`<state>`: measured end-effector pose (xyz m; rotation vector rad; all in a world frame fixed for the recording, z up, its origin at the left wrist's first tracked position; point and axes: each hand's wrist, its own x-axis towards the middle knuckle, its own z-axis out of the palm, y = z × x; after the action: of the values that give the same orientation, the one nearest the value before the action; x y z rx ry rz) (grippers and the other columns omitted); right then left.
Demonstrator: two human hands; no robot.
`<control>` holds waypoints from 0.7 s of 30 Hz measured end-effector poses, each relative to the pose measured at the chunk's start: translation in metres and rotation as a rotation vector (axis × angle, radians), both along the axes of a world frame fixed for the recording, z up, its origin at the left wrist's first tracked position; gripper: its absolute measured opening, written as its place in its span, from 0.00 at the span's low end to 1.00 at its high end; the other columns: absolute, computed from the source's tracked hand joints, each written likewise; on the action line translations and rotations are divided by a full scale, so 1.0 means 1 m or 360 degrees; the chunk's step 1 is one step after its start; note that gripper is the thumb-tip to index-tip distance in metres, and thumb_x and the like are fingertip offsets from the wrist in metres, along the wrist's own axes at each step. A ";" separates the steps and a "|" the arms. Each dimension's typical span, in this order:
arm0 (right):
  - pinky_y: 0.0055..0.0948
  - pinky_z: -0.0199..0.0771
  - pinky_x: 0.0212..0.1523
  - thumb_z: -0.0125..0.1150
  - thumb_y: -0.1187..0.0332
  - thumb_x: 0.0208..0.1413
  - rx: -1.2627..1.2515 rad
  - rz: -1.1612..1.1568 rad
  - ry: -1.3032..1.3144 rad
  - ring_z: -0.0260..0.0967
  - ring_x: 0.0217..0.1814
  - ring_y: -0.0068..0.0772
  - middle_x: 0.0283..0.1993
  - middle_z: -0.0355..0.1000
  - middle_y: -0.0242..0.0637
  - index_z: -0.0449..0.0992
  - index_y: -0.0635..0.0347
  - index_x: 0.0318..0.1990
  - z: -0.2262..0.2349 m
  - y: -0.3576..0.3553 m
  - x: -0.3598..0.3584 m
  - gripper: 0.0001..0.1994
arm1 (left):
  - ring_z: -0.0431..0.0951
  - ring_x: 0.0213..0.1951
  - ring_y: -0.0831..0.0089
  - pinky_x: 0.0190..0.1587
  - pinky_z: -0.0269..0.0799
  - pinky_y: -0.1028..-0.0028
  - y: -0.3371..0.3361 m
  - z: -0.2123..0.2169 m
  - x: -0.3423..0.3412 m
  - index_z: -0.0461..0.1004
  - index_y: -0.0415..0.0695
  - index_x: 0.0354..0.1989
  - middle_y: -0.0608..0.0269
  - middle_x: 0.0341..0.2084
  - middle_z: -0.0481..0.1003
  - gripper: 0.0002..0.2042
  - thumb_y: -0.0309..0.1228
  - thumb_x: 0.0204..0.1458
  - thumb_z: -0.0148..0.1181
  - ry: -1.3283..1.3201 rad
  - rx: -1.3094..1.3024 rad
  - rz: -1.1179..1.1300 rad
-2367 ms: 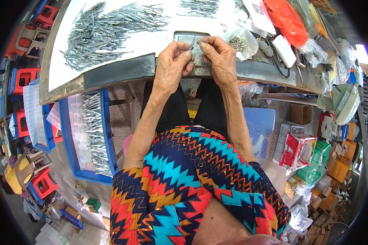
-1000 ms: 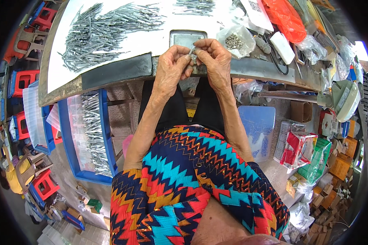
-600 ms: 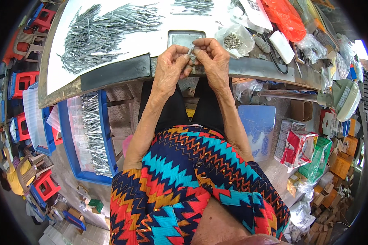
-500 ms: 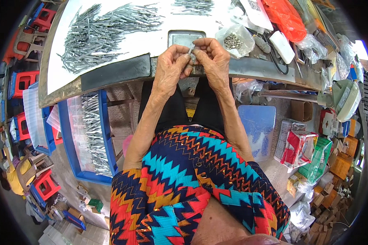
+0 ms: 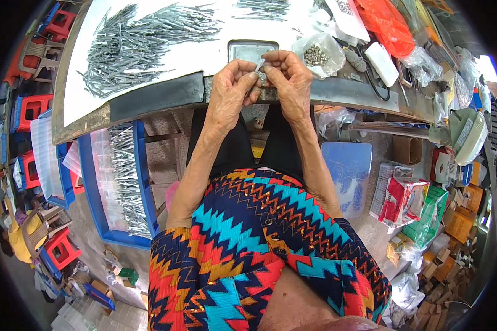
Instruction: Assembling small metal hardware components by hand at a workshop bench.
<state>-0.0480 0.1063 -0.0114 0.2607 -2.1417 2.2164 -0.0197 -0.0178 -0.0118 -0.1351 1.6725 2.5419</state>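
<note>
At the near edge of the bench, my left hand [image 5: 226, 91] and my right hand [image 5: 290, 83] meet, thumbs and forefingers pinched together. Between their fingertips is a small grey metal piece [image 5: 260, 67], mostly covered by the fingers; its exact kind cannot be made out. Just beyond the fingers lies a shallow metal tray [image 5: 253, 51]. To its right, a clear plastic bag [image 5: 332, 62] holds many small shiny metal parts [image 5: 316, 54]. A big pile of thin grey metal rods [image 5: 128, 54] lies on white sheeting to the left.
More rods [image 5: 261, 7] lie at the far side. A red plastic bag [image 5: 384, 25], a white block [image 5: 381, 63] and a black cable [image 5: 371, 83] crowd the right. Below left stands a blue crate [image 5: 102, 220] with silvery rods [image 5: 130, 182]. A blue panel [image 5: 346, 179] is below right.
Both hands stay nearly in place. My right fingertips have shifted very slightly to the right, and the small metal piece between the fingers sits at a slightly different tilt.
</note>
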 end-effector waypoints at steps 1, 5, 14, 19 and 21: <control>0.17 0.66 0.27 0.51 0.79 0.46 0.0000 0.0001 0.0000 0.63 0.28 0.17 0.29 0.69 0.34 0.70 0.69 0.36 0.000 0.000 0.000 0.08 | 0.66 0.16 0.85 0.16 0.57 0.88 0.000 0.000 0.000 0.66 0.35 0.35 0.66 0.20 0.69 0.05 0.23 0.52 0.48 -0.0003 0.0000 -0.0002; 0.16 0.67 0.27 0.52 0.79 0.47 -0.0063 -0.0014 -0.0024 0.64 0.27 0.16 0.29 0.69 0.34 0.70 0.69 0.36 0.000 0.000 0.001 0.07 | 0.66 0.16 0.85 0.16 0.57 0.87 -0.002 -0.001 0.000 0.66 0.35 0.36 0.66 0.20 0.69 0.05 0.23 0.52 0.47 -0.0013 0.0057 -0.0008; 0.16 0.67 0.26 0.52 0.79 0.46 -0.0068 -0.0014 -0.0045 0.65 0.26 0.17 0.29 0.69 0.35 0.69 0.70 0.36 0.001 -0.001 0.002 0.08 | 0.66 0.17 0.82 0.16 0.58 0.86 -0.002 0.001 0.001 0.65 0.33 0.37 0.63 0.21 0.69 0.06 0.22 0.53 0.46 -0.0048 0.0160 -0.0031; 0.16 0.67 0.26 0.52 0.79 0.46 -0.0074 0.0007 -0.0034 0.65 0.26 0.17 0.29 0.69 0.35 0.69 0.70 0.36 0.000 -0.001 0.003 0.08 | 0.66 0.17 0.82 0.16 0.58 0.86 -0.003 -0.001 0.001 0.64 0.33 0.38 0.62 0.21 0.70 0.06 0.22 0.53 0.46 -0.0051 0.0160 -0.0012; 0.16 0.67 0.26 0.52 0.79 0.46 -0.0060 0.0017 -0.0050 0.65 0.26 0.17 0.28 0.69 0.35 0.69 0.70 0.36 0.001 -0.002 0.003 0.08 | 0.66 0.17 0.82 0.16 0.58 0.86 -0.003 -0.001 0.002 0.64 0.33 0.38 0.61 0.21 0.70 0.06 0.22 0.53 0.46 -0.0048 0.0172 -0.0006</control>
<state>-0.0447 0.1044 -0.0108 0.2381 -2.1163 2.2789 -0.0178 -0.0204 -0.0124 -0.1607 1.5196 2.6066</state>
